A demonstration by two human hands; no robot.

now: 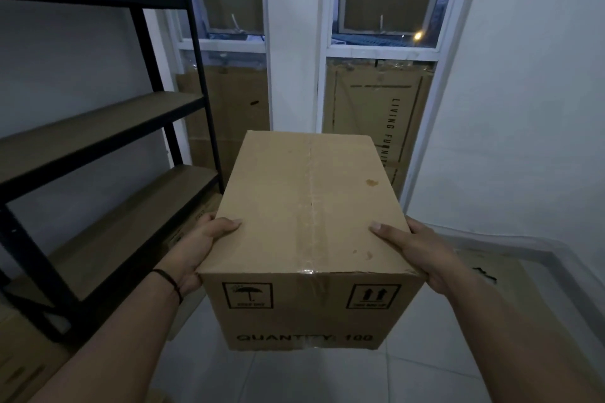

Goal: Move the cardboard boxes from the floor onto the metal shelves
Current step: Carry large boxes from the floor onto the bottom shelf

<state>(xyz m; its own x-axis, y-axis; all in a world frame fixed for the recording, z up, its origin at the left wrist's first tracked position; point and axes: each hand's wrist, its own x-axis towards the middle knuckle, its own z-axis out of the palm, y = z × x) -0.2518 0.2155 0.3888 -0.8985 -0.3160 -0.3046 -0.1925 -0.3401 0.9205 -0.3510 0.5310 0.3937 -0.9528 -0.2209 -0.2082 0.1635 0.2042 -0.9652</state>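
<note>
One cardboard box (307, 206), two hands, one metal shelving unit (98, 141), two windows

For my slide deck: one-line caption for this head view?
Both hands, left hand and right hand, carry a taped cardboard box beside black metal shelves.

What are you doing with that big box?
A person is carrying a taped cardboard box in the air, with the left hand on one side and the right hand on the other, thumbs on top. The black metal shelves stand just to the left, and the box is not on them yet. Flat cardboard sheets cover the windows behind.
</note>
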